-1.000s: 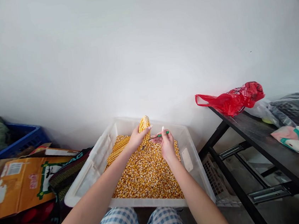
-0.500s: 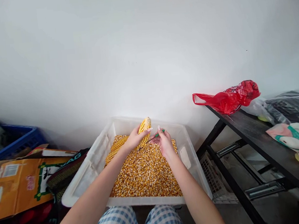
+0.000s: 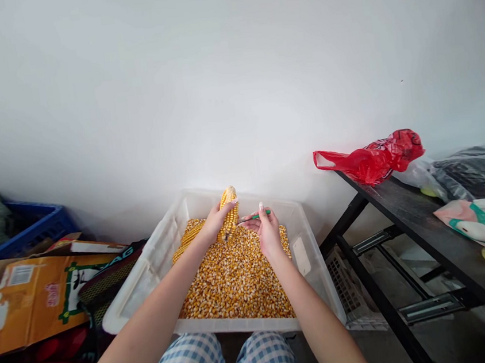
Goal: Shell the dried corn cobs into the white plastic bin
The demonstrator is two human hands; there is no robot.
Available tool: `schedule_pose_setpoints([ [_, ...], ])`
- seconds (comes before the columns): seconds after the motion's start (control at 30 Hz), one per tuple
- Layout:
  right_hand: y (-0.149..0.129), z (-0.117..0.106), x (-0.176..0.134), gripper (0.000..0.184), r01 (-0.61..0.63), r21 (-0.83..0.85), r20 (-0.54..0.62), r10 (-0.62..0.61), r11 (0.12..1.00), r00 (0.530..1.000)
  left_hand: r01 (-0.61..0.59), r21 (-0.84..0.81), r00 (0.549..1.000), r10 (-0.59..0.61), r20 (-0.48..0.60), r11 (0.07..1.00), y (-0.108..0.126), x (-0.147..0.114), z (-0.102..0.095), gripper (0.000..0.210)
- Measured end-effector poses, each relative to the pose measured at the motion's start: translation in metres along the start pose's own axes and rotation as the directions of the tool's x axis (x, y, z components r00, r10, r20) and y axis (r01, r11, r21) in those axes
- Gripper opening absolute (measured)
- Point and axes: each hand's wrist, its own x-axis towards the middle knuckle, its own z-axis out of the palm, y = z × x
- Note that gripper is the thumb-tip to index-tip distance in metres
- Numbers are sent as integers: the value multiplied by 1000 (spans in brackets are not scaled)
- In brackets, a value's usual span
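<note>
An ear of corn stands tilted over the bin, its pale end up, and my left hand is closed around it. My right hand pinches a thin tool that looks like a screwdriver, with a green handle and a metal shaft. The shaft points left, and its tip is at the side of the ear; whether it touches is too small to tell. Loose corn kernels fill much of the translucent plastic bin below my hands. More ears lie at its left, partly behind my left forearm.
To the right stands a black table with a red plastic bag on its corner. An orange cardboard box and a blue crate sit at the left. A white wall rises behind the bin.
The ear has shifted slightly left and stands more upright in my left hand. The tool in my right hand has turned closer to level.
</note>
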Motion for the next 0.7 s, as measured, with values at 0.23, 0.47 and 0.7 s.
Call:
schedule_pose_setpoints([
  [0.23, -1, 5, -9, 29, 106, -63, 15, -106, 992, 994, -24, -4, 999, 24, -24, 1000, -1, 1, -1, 43],
  [0.47, 5, 3, -5, 32, 11, -14, -1, -11, 1000, 1000, 40, -41, 999, -38, 38, 998, 2, 0, -1, 40],
  [0.7, 3, 5, -6, 33, 44, -33, -28, -45, 998, 999, 22, -32, 1000, -22, 5, 999, 3, -2, 1, 44],
])
